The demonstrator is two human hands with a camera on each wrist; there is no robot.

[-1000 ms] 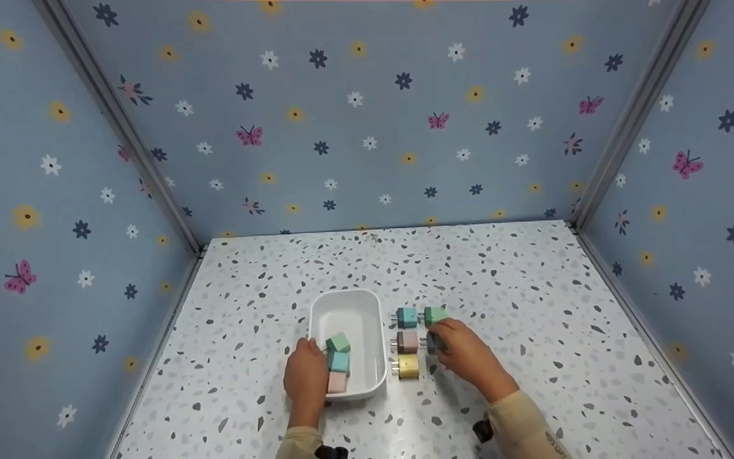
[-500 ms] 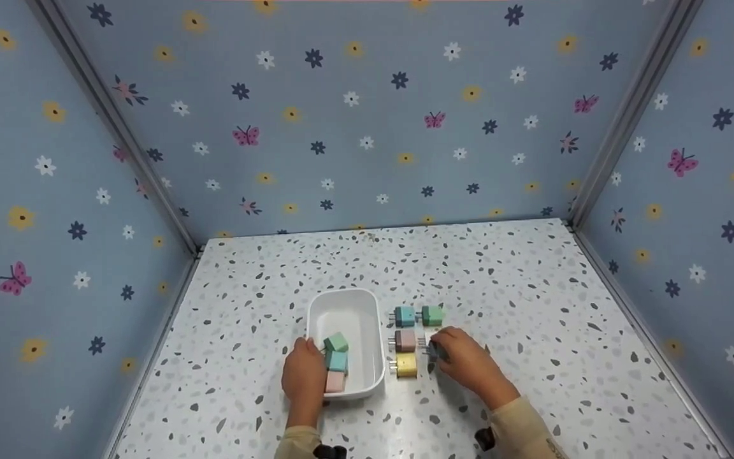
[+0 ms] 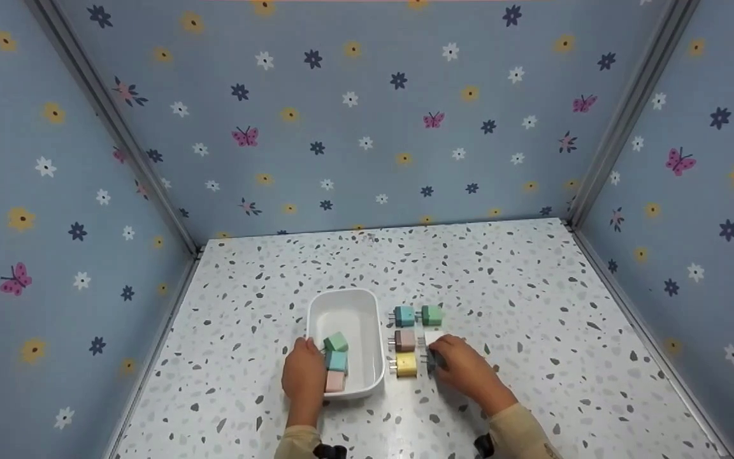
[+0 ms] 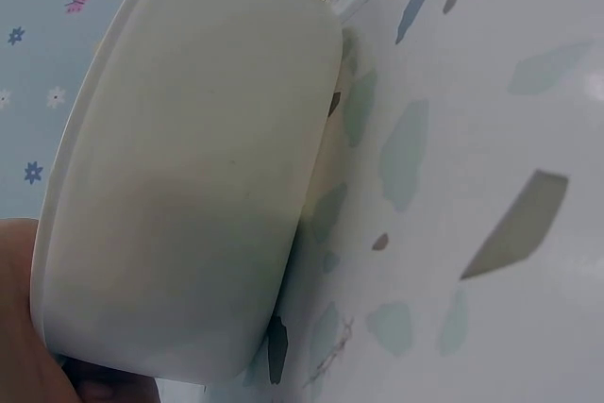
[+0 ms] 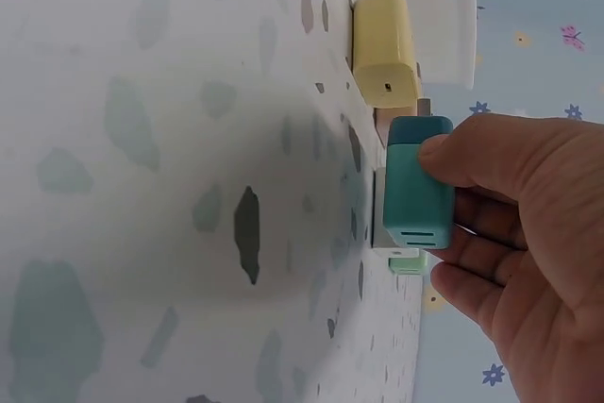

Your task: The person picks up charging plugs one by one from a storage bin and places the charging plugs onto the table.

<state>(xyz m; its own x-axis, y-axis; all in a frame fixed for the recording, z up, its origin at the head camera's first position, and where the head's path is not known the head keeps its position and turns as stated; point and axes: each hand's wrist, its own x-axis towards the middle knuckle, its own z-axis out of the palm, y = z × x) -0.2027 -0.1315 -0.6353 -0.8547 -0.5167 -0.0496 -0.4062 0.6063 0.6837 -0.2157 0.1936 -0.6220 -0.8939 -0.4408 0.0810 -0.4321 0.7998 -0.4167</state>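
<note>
My left hand (image 3: 303, 376) grips the near left side of a white plastic tub (image 3: 380, 331). Inside, along its left wall, lie a green charger plug (image 3: 338, 342), a blue one (image 3: 337, 361) and a pink one (image 3: 335, 382). My right hand (image 3: 467, 368) pinches a teal charger plug (image 5: 418, 191) low over the table, thumb on its near face in the right wrist view. In the head view that plug is mostly covered by my fingers, its prongs pointing left toward a yellow charger plug (image 3: 406, 365). A white charger plug (image 3: 432, 336) sits just beyond my right fingertips.
Right of the tub, a blue charger plug (image 3: 404, 316), a green charger plug (image 3: 432, 315) and a pink charger plug (image 3: 405, 340) stand in rows with the yellow and white ones. The speckled table (image 3: 501, 280) is bounded by flowered panels (image 3: 367, 127) at back and sides.
My right hand has drawn the teal plug slightly toward me, from beside the pink plug to beside the yellow one, uncovering the white plug. My left hand stays on the tub.
</note>
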